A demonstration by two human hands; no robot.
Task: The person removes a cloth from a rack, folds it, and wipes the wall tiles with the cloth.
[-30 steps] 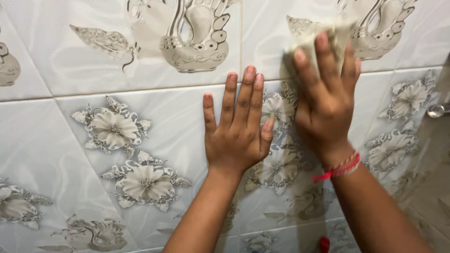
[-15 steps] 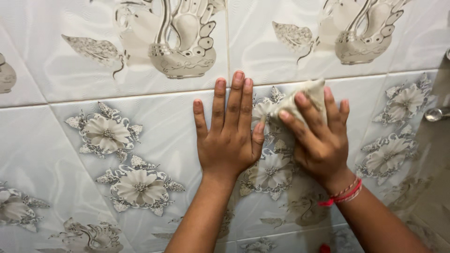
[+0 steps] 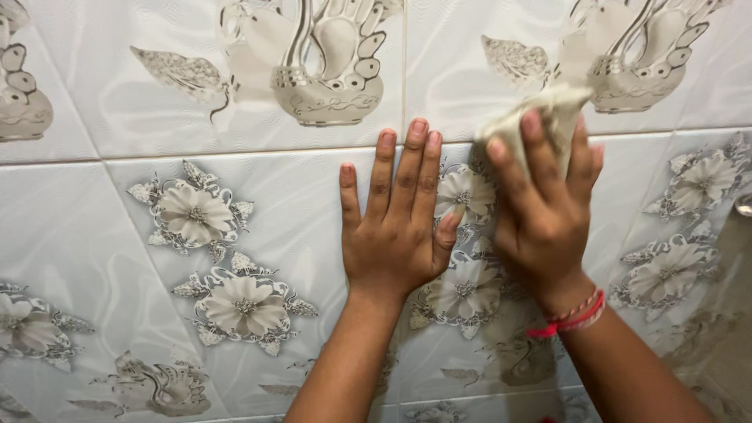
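The small cream-white cloth [image 3: 540, 117], soft and light, seems easy to bunch under the right hand [image 3: 544, 215], whose fingers clamp it onto the glossy flower-patterned wall tile [image 3: 258, 196], while the left hand [image 3: 395, 227] lies flat and open beside it.

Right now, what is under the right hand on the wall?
A crumpled whitish cloth sits under the right hand, pressed against the glossy white flower-patterned tiled wall. Only its top edge shows above the fingertips; the rest, and the tile behind it, are covered.
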